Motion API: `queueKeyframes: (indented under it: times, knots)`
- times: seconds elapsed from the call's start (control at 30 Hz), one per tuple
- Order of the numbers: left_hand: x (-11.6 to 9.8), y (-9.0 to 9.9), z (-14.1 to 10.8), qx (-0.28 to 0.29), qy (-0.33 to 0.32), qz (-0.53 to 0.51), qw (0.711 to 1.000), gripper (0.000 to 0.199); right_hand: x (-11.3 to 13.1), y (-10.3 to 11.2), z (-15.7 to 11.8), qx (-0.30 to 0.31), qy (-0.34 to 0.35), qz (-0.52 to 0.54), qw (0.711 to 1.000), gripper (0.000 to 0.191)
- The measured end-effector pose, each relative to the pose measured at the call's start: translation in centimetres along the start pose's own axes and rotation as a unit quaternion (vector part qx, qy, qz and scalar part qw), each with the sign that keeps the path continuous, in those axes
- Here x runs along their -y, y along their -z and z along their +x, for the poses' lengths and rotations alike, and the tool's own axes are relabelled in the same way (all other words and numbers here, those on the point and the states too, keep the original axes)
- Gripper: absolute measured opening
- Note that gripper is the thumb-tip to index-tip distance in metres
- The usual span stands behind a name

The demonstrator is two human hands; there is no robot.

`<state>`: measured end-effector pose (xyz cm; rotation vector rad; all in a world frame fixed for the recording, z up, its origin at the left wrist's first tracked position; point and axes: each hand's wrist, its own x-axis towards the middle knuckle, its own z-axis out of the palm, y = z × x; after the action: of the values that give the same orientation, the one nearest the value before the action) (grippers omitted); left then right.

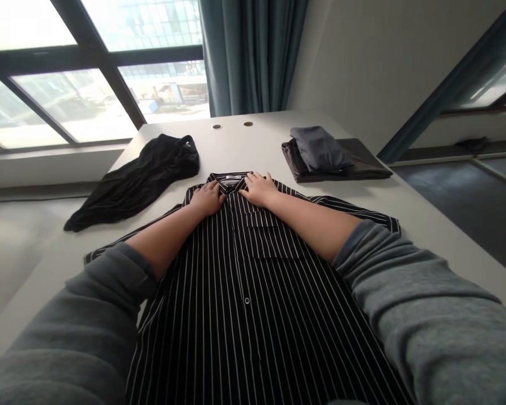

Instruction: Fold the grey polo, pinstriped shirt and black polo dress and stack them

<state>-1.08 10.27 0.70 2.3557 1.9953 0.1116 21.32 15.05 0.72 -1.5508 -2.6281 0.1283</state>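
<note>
On the white table (434, 247), a black shirt (236, 343) with thin white stripes lies front up (one round button (247, 301) shows). At its collar (231, 187) rest the left hand (207, 199) and right hand (259, 189); I can't tell if either grip pinches. Floppy cloth likely needs gentle fingers. Past the sleeves: crumpled black cloth (141, 180), a flat folded pile (324, 154).

Both hands (233, 194) press the striped shirt's collar (230, 181) flat on the counter (259, 147) — dark garment (141, 179) left, folded stack (333, 157) right.
</note>
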Motion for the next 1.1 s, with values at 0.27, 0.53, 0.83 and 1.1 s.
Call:
queueKeyframes:
  times: [0.27, 0.53, 0.83, 1.1]
  knots:
    - [1.2, 0.6, -0.9, -0.007, 0.021, -0.051, 0.998, 0.070, -1.0, 0.5, -1.3, 0.016, -0.071, 0.031, 0.997, 0.074]
    - [13.7, 5.2, -18.5, -0.062, 0.142, 0.024, 0.988, 0.065, -14.4, 3.0, -17.5, -0.099, -0.111, 0.017, 0.989, 0.049]
    - [18.8, 4.9, -27.5, -0.005, 0.302, 0.117, 0.946, 0.053, -21.9, 1.1, -26.3, -0.117, -0.299, -0.070, 0.945, 0.026]
    - [18.5, 6.0, -27.9, -0.107, 0.376, 0.075, 0.918, 0.064, -21.9, 2.7, -27.1, -0.126, -0.367, -0.069, 0.919, 0.038]
